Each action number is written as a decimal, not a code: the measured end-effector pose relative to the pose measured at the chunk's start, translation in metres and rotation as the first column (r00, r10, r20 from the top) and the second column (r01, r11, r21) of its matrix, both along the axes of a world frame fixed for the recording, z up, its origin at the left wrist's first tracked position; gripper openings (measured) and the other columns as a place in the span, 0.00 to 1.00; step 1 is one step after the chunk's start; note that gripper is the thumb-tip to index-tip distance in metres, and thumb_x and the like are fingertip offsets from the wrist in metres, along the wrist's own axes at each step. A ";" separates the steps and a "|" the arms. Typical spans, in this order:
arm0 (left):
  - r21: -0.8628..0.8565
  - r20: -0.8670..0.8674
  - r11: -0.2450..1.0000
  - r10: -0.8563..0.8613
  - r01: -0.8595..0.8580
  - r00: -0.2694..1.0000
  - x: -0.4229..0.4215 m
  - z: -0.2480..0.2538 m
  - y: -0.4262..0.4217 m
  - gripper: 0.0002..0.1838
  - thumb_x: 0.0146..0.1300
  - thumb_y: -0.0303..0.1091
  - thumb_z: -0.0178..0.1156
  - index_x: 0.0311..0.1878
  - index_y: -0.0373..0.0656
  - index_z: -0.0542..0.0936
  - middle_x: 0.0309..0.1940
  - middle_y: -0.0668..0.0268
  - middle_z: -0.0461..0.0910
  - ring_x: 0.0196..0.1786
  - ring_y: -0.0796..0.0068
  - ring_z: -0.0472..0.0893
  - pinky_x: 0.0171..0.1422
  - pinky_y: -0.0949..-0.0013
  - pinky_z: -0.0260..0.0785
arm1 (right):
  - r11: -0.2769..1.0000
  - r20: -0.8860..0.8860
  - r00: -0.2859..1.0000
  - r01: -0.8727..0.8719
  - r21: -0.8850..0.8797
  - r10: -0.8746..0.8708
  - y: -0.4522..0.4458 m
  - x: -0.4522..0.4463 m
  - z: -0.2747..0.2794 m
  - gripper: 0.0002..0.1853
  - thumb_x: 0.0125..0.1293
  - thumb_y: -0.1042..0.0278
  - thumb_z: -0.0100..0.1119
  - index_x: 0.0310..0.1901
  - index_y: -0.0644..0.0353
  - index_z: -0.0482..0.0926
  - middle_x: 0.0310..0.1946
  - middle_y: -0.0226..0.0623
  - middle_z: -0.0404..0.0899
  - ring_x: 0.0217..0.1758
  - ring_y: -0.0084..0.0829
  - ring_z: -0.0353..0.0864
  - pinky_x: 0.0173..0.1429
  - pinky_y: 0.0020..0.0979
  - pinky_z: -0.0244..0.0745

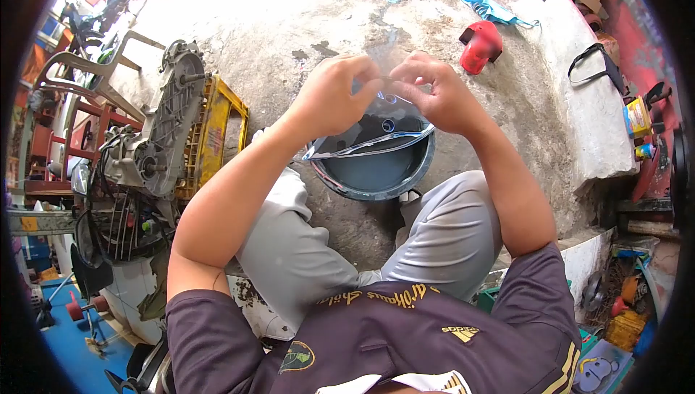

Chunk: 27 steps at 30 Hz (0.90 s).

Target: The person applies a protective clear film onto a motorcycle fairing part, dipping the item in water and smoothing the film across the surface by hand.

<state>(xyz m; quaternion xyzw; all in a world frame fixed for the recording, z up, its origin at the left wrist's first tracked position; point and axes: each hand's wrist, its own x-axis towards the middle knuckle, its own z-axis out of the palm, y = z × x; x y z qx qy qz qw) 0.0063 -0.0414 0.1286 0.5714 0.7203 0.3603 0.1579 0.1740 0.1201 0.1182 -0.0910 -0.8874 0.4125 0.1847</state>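
My left hand (pixel 340 91) and my right hand (pixel 438 91) are raised close together, both with thumb and fingers pinched. Between the fingertips there seems to be something small and thin, too fine to name. Just below them, a dark glossy panel (pixel 355 133) with blue and white stripes and round marks lies across a black bucket (pixel 373 196). Greyish liquid (pixel 376 171) shows in the bucket's near half; the panel hides the far half. A faint pale haze hangs beyond my fingertips.
A red curved part (pixel 481 48) and a light-blue cloth (pixel 494 9) lie on the concrete floor to the right. At left are a metal engine casing (pixel 163 122), a yellow crate (pixel 217 130) and a chair frame (pixel 90 72). A low white ledge (pixel 572 90) runs along the right.
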 end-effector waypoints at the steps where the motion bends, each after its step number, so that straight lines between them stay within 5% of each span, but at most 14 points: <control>1: 0.000 -0.002 1.000 -0.001 0.001 1.000 0.001 0.000 0.000 0.12 0.70 0.37 0.65 0.48 0.38 0.86 0.42 0.54 0.89 0.48 0.58 0.87 0.58 0.58 0.76 | 1.000 -0.003 1.000 0.007 -0.011 -0.007 0.001 0.001 0.000 0.10 0.71 0.66 0.71 0.47 0.62 0.89 0.38 0.38 0.81 0.42 0.32 0.81 0.51 0.35 0.77; 15: -0.036 0.177 0.999 -0.002 0.009 0.984 -0.009 -0.012 0.004 0.13 0.71 0.39 0.68 0.50 0.40 0.88 0.42 0.63 0.91 0.50 0.71 0.86 0.65 0.59 0.74 | 0.994 0.035 0.999 0.026 -0.107 -0.023 0.005 0.004 0.000 0.12 0.71 0.63 0.71 0.49 0.63 0.89 0.40 0.37 0.82 0.43 0.29 0.82 0.52 0.34 0.79; 27: -0.011 0.136 1.000 -0.011 0.012 0.991 -0.009 -0.009 0.002 0.12 0.69 0.38 0.68 0.47 0.41 0.88 0.42 0.62 0.90 0.50 0.68 0.86 0.66 0.59 0.74 | 0.990 0.078 0.997 0.026 -0.142 -0.015 0.003 0.001 0.001 0.13 0.71 0.63 0.72 0.50 0.63 0.89 0.43 0.37 0.83 0.46 0.30 0.84 0.53 0.35 0.80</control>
